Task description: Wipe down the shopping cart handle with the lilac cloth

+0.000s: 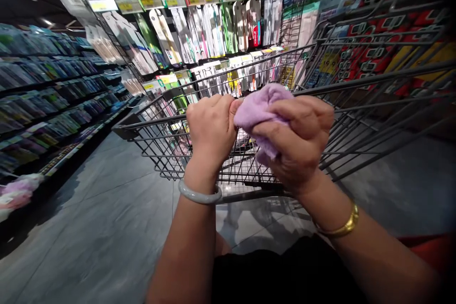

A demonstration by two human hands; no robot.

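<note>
My left hand (213, 126) is closed around the near rim of a dark wire shopping cart (160, 152), its thumb beside the cloth. In my right hand (302, 137) is a bunched purple cloth (261, 107), gripped between the fingers and thumb. The cloth lies over the cart's rim, just right of my left hand, and part of it hangs below my fingers. Whether the cloth touches the bar is hidden beneath it. A grey bangle is on my left wrist and a gold one on my right.
Ahead, a display rack (199, 33) carries several packaged small goods over price tags. A second dark metal cart frame (356, 85) stands at the right. Shelves of packets (53, 90) line the left side, and grey floor (107, 218) runs between.
</note>
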